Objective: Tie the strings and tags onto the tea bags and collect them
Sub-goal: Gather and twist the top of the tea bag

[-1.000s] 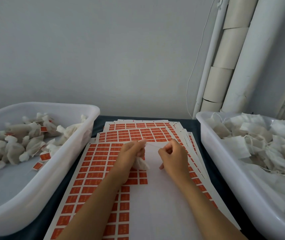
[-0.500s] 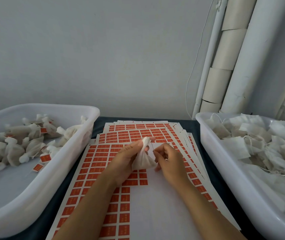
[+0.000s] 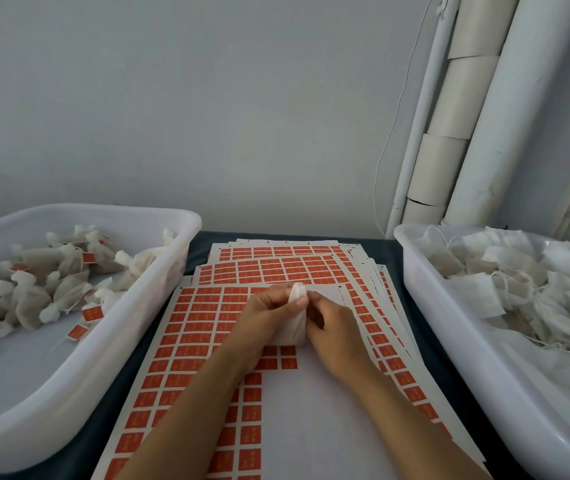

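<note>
Your left hand is pinching the gathered neck of the tea bag, holding it upright over the orange tag sheets. A second ago your hands were apart with the string taut; now your right hand is closing in, fingers curled at the neck. Can't tell if it's gripping the string. Looks like you're cinching the knot; the left tub of finished bags comes next.

Soft, even, cool daylight with no clear source; shadows are faint under the forearms. No harsh glare. Wide-angle distortion bends the pipes and the bin rims at the edges. Detail is slightly soft, softest around the hands
</note>
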Available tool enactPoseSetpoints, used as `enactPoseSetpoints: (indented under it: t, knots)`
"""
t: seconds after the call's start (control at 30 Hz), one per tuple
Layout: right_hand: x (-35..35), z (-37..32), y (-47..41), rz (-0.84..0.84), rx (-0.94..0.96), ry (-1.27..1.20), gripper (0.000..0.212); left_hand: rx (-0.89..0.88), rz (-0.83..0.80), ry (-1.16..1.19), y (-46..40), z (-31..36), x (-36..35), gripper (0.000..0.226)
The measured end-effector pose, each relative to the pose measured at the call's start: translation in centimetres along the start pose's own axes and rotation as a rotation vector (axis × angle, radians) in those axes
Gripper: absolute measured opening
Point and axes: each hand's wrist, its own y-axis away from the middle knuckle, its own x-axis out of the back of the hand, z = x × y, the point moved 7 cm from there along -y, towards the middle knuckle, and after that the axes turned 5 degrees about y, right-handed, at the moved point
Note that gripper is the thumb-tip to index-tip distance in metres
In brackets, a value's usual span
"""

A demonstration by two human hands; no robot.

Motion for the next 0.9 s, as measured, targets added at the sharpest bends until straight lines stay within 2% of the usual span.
enactPoseSetpoints:
  t: [0.13,0.3,0.37,0.47,0.63,0.8,0.9]
  knots:
    - [0.1,-0.4,0.1,0.010,0.014,-0.004,0.038,-0.021,-0.030,0.017,0.0,0.2,0.0,0.022]
    - [0.4,0.4,-0.1,0.016,-0.037,-0.020,0.025,-0.040,-0.061,-0.003,-0.1,0.2,0.0,0.031]
    - [0.2,0.9,-0.2,0.000,-0.075,-0.049,0.017,-0.058,-0.032,-0.043,-0.1,0.2,0.2,0.028]
    - [0.4,1.3,-0.4,0.025,-0.095,-0.043,0.003,-0.128,0.103,-0.173,-0.3,0.6,0.8,0.014]
    - [1.0,1.2,-0.2,0.099,-0.086,-0.130,0.015,-0.229,0.299,-0.363,-0.3,0.8,1.8,0.020]
    - [1.6,0.0,0.1,0.160,-0.051,-0.241,0.023,-0.240,0.259,-0.346,-0.4,0.8,1.6,0.018]
    - [1.7,-0.7,0.2,0.152,-0.015,-0.263,0.021,-0.328,0.301,-0.413,0.0,1.5,1.7,0.012]
